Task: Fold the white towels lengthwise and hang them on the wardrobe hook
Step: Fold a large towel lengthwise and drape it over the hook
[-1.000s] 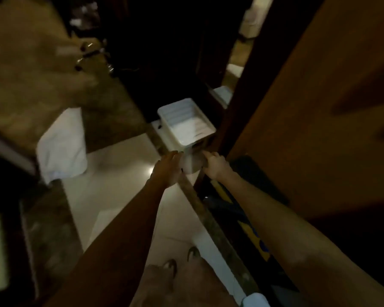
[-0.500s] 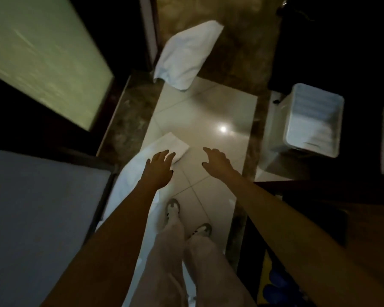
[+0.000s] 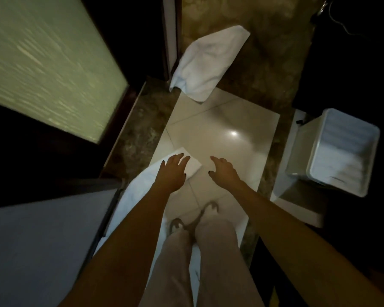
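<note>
A white towel lies stretched along the pale tiled floor on my left, its far corner under my left hand. That hand reaches down over the corner with fingers spread; whether it touches the cloth is unclear. My right hand hovers beside it over bare tile, fingers relaxed and holding nothing. A second white towel lies crumpled farther ahead, half on the tiles and half on the mottled brown floor. No wardrobe hook is in sight.
A white plastic bin stands on the floor at the right. A frosted green glass panel in a dark frame fills the upper left. My legs and shoes are below the hands. A grey surface lies lower left.
One second ago both hands were at the white bin near the wooden door. The view has since swung left, and the hands now reach down over the towel on the floor.
</note>
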Tool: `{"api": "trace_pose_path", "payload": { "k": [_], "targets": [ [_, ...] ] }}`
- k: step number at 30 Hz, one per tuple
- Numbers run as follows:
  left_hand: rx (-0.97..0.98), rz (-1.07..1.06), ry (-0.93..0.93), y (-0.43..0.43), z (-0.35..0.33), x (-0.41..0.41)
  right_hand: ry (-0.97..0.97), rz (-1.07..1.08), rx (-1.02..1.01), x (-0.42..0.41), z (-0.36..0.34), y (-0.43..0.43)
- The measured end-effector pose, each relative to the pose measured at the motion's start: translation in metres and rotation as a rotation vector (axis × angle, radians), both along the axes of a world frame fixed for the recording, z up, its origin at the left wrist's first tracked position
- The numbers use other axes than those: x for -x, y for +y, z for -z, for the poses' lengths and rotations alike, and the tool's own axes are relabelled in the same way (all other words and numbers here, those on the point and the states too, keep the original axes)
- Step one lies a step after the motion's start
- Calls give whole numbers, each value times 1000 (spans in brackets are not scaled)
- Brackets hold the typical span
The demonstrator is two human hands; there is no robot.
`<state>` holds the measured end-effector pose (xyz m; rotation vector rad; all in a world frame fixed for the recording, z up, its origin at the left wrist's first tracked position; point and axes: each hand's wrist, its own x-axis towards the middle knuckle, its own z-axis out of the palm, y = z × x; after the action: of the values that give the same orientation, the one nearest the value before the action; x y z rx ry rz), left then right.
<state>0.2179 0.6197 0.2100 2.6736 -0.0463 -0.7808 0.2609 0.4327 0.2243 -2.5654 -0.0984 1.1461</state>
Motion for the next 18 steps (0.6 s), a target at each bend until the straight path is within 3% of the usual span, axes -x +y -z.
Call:
{"api": "trace_pose_path", "payload": {
  "k": [8,18],
  "targets": [
    [-55,-8,-105,7,84,-202,-131,-54,20,-203,79,5],
    [-56,-42,-152,20,353,-413,-179,-212,34,-409,348,13]
  ]
}}
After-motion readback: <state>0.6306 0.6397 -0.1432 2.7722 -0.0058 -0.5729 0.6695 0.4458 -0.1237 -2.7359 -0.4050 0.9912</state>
